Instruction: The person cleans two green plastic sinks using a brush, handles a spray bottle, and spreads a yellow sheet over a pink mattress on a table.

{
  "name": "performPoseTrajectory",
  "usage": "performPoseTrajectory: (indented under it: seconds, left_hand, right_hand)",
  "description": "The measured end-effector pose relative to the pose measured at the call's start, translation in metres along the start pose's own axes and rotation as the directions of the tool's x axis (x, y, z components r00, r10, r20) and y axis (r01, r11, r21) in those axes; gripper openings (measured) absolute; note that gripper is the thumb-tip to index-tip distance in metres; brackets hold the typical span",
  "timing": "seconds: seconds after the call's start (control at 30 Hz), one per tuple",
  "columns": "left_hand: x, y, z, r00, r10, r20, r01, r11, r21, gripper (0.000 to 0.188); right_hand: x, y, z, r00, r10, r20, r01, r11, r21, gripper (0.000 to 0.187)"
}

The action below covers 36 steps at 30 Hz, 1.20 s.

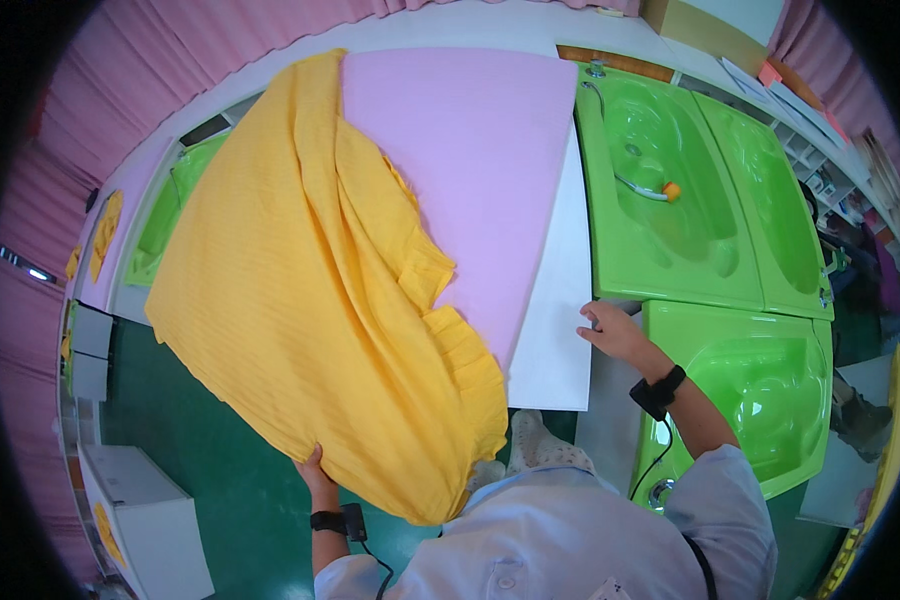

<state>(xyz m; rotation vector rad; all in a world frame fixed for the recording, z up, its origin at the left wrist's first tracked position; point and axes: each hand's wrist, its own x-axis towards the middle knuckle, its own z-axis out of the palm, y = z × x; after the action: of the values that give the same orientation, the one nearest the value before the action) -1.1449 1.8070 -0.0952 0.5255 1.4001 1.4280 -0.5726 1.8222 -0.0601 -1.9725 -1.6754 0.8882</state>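
A large yellow cloth with a ruffled edge lies in folds over the left part of a padded lilac table top and hangs down toward me. At its lower edge my left hand grips the fabric; part of the fingers is hidden behind it. My right hand hovers at the right edge of the white board beneath the lilac top. Its fingers are bent and somewhat apart, with nothing seen in them. A green basin is close to this hand.
More green tubs stand on the right; an orange shower head lies in one. Another green tub is at far left. A white cabinet stands on the green floor. Pink curtains hang behind.
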Motion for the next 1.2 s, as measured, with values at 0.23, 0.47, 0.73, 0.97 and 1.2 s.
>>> performPoseTrajectory:
  seconds: [0.23,0.47,0.73,0.97,1.2]
  left_hand:
    - [0.067,0.026,-0.096,0.995,-0.025,0.094,0.016,0.995,0.097,0.047]
    - [0.108,0.065,-0.144,0.997,-0.051,0.066,0.030,0.959,0.280,0.032]
    - [0.045,0.028,-0.141,0.985,-0.152,-0.082,0.172,0.818,0.548,0.048]
    - [-0.014,0.018,-0.144,0.948,-0.318,-0.009,0.228,0.660,0.716,0.063]
    - [-0.074,-0.001,-0.125,0.697,-0.686,-0.208,0.717,0.678,0.162,0.077]
  right_hand:
    - [-0.035,-0.001,0.013,0.997,-0.003,-0.079,0.001,1.000,-0.017,0.032]
    - [-0.078,-0.019,0.020,0.997,0.068,-0.020,-0.069,0.997,-0.042,0.027]
    - [-0.065,-0.015,0.012,0.993,0.111,-0.037,-0.115,0.986,-0.118,0.027]
    - [0.038,0.028,-0.055,0.971,0.174,-0.162,-0.206,0.956,-0.207,0.035]
    - [0.169,0.032,-0.049,0.960,-0.109,-0.259,0.032,0.958,-0.283,0.047]
